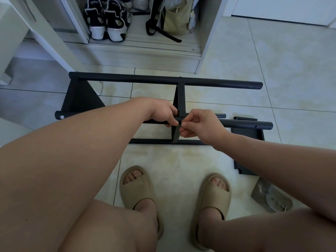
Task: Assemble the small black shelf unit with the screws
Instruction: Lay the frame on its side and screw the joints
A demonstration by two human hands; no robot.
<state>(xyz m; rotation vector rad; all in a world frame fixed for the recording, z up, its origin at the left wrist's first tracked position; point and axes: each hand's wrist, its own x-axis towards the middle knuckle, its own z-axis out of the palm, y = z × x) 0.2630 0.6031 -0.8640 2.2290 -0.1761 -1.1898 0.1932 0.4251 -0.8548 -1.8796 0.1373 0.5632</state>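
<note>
grips the front black tube (245, 124) with left hand (163, 113), pinches a small screw (182, 123) at the middle shelf panel (181, 99) joint with right hand (201, 126).

Shelf unit (163, 80) lies on the floor (272, 60) ahead of your feet. Your left hand (163, 111) and right hand (200, 124) meet at its middle divider. Loose panel (249, 135) sits at its right end, bag of screws (271, 197) nearer you. Cabinet (145, 50) with shoes (107, 19) stands behind.
</note>
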